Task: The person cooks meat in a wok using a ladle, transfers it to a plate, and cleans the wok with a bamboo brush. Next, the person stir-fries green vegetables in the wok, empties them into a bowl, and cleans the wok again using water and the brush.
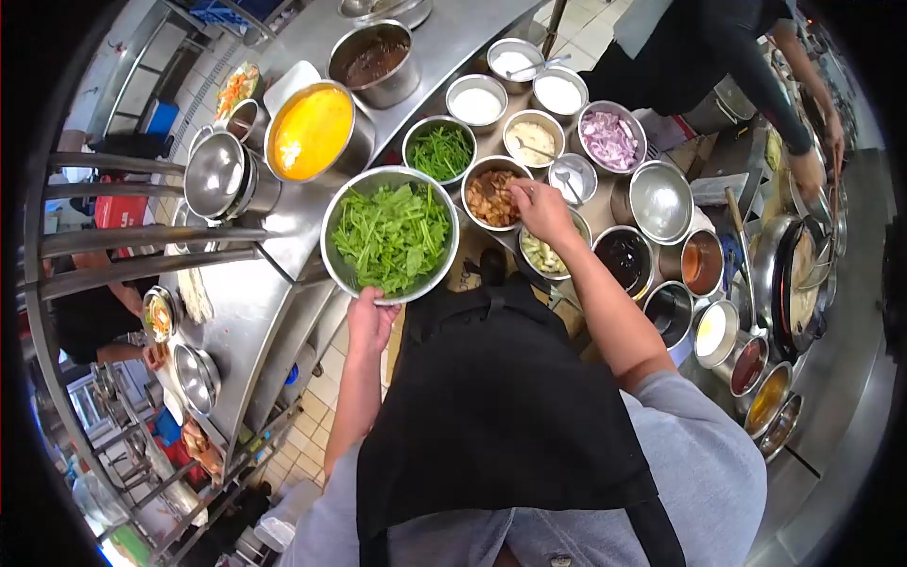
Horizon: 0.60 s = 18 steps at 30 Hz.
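My left hand grips the near rim of a steel bowl full of chopped green leaves, its fingers mostly under the bowl. To the right, my right hand reaches over the rim of a smaller steel bowl of brown cooked chunks. Its fingertips are drawn together at the chunks; what lies between them is hidden. Around this bowl stand chopped green beans or herbs, a pale paste with a spoon, sliced red onion and pale green pieces partly under my wrist.
Left, a steel counter carries a pot of yellow liquid and a pot of dark sauce. Sauce containers and a hot pan are on the right. A co-worker's arm works there. Metal rails stand far left.
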Available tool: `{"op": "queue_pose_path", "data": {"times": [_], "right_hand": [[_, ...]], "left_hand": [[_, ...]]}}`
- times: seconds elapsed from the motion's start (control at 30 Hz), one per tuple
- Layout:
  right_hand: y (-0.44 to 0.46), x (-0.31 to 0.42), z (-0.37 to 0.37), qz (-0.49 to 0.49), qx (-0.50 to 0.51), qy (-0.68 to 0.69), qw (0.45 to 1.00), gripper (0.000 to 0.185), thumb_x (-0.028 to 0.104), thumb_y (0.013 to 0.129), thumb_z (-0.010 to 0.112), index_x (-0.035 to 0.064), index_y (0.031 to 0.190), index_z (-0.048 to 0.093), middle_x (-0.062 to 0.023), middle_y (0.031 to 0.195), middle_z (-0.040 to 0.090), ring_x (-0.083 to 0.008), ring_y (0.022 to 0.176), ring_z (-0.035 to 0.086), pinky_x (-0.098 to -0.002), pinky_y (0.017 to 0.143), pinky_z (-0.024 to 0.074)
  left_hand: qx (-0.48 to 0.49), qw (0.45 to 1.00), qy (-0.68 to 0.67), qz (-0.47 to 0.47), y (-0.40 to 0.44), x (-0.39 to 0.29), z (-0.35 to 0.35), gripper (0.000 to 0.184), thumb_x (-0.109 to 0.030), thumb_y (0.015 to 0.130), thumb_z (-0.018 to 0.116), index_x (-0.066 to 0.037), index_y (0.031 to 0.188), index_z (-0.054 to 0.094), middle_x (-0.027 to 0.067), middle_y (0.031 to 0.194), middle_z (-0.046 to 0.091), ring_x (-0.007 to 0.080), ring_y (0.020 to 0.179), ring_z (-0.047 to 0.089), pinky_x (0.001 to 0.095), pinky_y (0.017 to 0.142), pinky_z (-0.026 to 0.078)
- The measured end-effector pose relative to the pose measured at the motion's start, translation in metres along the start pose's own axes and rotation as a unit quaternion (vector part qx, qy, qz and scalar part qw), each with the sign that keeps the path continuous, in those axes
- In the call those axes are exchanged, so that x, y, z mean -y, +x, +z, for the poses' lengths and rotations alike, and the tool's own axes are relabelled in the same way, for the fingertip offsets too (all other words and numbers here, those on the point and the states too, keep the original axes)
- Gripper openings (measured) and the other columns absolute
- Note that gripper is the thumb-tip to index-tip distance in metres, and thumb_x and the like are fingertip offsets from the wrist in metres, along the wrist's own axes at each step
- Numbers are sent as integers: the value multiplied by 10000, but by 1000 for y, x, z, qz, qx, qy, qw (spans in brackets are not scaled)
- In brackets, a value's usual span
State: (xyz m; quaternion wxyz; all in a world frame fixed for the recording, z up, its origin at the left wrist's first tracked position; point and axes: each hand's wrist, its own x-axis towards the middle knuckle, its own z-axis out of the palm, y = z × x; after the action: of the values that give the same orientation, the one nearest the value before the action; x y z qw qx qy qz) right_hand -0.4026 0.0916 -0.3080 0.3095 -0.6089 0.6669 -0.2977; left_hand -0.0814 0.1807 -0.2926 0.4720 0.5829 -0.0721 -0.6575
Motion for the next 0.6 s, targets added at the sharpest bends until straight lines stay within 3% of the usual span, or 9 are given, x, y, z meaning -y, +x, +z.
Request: {"op": "queue_pose_path", "data": {"times": [0.1,0.17,0.2,0.23,0.33,0.43,0.5,0.57,0.6], "right_hand": [[0,-11,5,-16,8,31,999,236,206,902,522,49,981,679,-217,858,651,-362,812,633,-407,740,494],[-6,-2,-12,44,44,106,992,241,197,912,512,34,990,672,-204,839,662,-332,792,652,-382,722,504],[-9,-4,-13,15,34,15,999,244,185,920,510,15,1007,662,-178,816,679,-272,785,678,-344,718,514],[-10,-8,-10,18,35,13,999,244,185,920,510,15,1007,662,-178,816,679,-272,785,678,-344,718,514],[-5,-24,3,93,74,233,965,247,158,942,487,-7,1020,653,-123,837,696,-178,767,680,-295,685,517],[-9,-27,-11,128,91,302,940,255,153,954,471,-19,1020,648,-94,856,691,-137,764,665,-256,659,508],[-11,-33,-10,131,109,270,948,262,157,961,460,-18,1046,636,-84,876,684,-127,768,656,-231,649,498],[-13,-38,-7,223,94,387,890,261,161,962,458,-12,1074,619,-92,910,682,-135,763,656,-224,626,489],[-12,-48,-8,223,100,414,877,254,167,964,456,1,1078,610,-104,942,680,-136,768,656,-231,621,484]], "left_hand": [[-9,1000,-6,-3,-2,0,2,303,-43,819,447,51,1107,448,165,989,589,241,780,607,323,592,507],[-9,1000,-8,5,-3,-2,6,268,-45,822,460,47,1074,466,155,950,600,238,753,608,324,592,506],[-8,1000,-10,7,-2,-1,5,262,-48,826,465,45,1071,466,156,943,597,238,740,603,321,581,506],[-8,1000,-10,3,0,0,1,262,-48,826,465,45,1071,466,156,943,597,238,740,603,321,581,506],[-10,1000,-21,0,12,2,1,282,-43,821,468,48,1086,442,170,959,579,239,739,596,322,564,515],[-19,1000,-10,16,12,1,5,281,-41,816,473,49,1081,443,161,958,582,235,742,599,327,574,522],[-25,1000,-9,15,14,-1,2,301,-37,814,469,45,1102,437,159,973,581,233,752,601,325,581,523],[-25,999,10,30,14,0,4,328,-38,817,463,39,1134,429,164,995,577,232,762,601,319,581,522],[-23,999,21,31,18,1,-1,373,-34,819,451,27,1184,413,167,1029,575,237,797,611,325,602,530]]}}
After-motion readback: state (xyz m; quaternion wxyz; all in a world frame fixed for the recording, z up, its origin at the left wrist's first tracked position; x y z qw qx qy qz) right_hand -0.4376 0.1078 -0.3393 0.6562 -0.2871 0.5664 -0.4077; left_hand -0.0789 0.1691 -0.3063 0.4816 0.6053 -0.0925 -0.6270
